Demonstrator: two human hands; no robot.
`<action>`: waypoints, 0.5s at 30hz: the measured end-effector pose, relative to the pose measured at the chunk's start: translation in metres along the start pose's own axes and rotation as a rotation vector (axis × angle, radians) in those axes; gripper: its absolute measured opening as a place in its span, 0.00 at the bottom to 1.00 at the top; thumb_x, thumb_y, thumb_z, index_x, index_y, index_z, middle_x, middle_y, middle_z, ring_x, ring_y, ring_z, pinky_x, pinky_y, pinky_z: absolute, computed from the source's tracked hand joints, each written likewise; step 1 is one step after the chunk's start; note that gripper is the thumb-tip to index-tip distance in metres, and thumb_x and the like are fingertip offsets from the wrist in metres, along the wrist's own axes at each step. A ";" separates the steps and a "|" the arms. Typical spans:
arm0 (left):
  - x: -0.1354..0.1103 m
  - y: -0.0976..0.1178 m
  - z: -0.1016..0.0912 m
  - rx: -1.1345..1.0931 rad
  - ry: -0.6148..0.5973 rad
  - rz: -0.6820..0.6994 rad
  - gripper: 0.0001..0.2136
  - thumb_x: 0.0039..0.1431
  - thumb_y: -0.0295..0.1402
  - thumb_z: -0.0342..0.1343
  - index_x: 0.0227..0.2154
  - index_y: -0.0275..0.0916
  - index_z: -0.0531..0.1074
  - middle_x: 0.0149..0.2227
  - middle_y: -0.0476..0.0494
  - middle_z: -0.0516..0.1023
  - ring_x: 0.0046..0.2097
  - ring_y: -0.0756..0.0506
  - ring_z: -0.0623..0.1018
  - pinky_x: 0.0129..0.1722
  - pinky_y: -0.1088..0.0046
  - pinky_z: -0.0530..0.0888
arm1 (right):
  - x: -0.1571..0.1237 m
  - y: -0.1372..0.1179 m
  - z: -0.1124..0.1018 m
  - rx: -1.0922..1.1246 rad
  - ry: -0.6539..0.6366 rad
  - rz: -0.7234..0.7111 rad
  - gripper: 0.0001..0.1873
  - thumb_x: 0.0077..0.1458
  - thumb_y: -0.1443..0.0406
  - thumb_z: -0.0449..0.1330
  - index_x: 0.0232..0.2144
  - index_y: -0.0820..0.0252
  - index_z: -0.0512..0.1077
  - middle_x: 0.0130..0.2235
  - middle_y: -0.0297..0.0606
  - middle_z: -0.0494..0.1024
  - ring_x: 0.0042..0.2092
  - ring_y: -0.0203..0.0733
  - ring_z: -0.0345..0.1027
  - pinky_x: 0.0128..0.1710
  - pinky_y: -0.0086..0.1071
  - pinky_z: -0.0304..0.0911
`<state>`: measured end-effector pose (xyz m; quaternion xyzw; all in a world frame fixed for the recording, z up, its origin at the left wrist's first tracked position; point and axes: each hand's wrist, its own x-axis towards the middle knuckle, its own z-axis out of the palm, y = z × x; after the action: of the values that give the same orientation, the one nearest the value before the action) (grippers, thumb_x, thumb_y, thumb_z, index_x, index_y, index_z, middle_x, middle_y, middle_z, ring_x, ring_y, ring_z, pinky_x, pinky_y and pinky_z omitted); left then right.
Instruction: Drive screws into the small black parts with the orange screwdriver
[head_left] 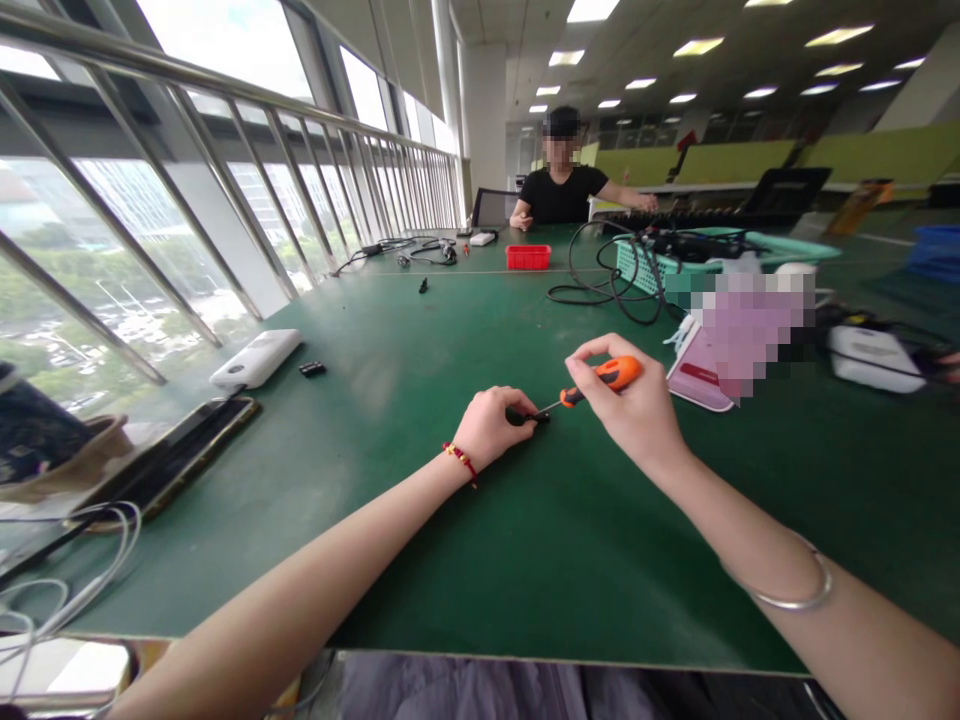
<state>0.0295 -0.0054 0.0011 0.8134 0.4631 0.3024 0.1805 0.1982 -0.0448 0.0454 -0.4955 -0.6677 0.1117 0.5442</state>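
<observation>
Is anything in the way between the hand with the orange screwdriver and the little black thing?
Nothing visible is in the way. The right hand holds the orange screwdriver, and its metal shaft runs straight to the small black piece in the left hand.

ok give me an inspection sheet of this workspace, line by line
surface: green table, some marks
things: screwdriver, its tip at a small black part
clutter: red bin, teal basket, white box, phone
hands: left hand holds the black part; right hand grips the screwdriver
cables: black cable looped beside the basket; white cable at left
surroundings: railing and windows at left; person across the table
</observation>
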 end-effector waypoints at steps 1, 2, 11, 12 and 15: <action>0.000 0.000 0.000 0.005 0.002 0.004 0.06 0.45 0.27 0.59 0.29 0.38 0.77 0.32 0.48 0.80 0.36 0.47 0.77 0.40 0.73 0.72 | -0.001 0.000 0.000 0.020 0.002 -0.013 0.08 0.50 0.58 0.58 0.29 0.57 0.67 0.24 0.30 0.67 0.23 0.32 0.58 0.25 0.28 0.56; 0.000 -0.001 0.001 0.009 0.004 0.007 0.06 0.45 0.27 0.59 0.29 0.38 0.77 0.32 0.48 0.79 0.36 0.47 0.77 0.40 0.72 0.72 | -0.001 0.000 0.000 0.044 0.004 -0.033 0.07 0.49 0.61 0.58 0.31 0.56 0.66 0.25 0.30 0.68 0.24 0.33 0.59 0.26 0.28 0.57; 0.000 0.001 0.002 0.052 0.016 0.024 0.05 0.46 0.27 0.59 0.28 0.39 0.77 0.31 0.49 0.79 0.35 0.47 0.76 0.40 0.72 0.72 | -0.005 -0.005 0.001 -0.048 -0.034 -0.037 0.12 0.49 0.57 0.58 0.35 0.56 0.66 0.19 0.26 0.63 0.21 0.33 0.58 0.25 0.28 0.55; -0.001 0.001 0.002 0.055 0.017 0.027 0.05 0.46 0.27 0.59 0.28 0.39 0.77 0.31 0.49 0.79 0.35 0.47 0.76 0.40 0.72 0.72 | -0.005 -0.006 0.001 -0.039 -0.052 -0.029 0.11 0.50 0.57 0.58 0.33 0.56 0.66 0.18 0.26 0.63 0.20 0.32 0.58 0.25 0.28 0.55; -0.001 0.000 0.003 0.062 0.020 0.047 0.05 0.46 0.27 0.59 0.28 0.39 0.76 0.31 0.49 0.78 0.36 0.47 0.76 0.41 0.71 0.71 | -0.006 -0.005 0.001 0.011 -0.080 -0.058 0.08 0.49 0.60 0.57 0.33 0.57 0.67 0.19 0.26 0.63 0.20 0.31 0.57 0.25 0.27 0.55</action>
<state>0.0308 -0.0061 -0.0011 0.8261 0.4548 0.3001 0.1436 0.1940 -0.0517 0.0452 -0.4681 -0.7022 0.1193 0.5230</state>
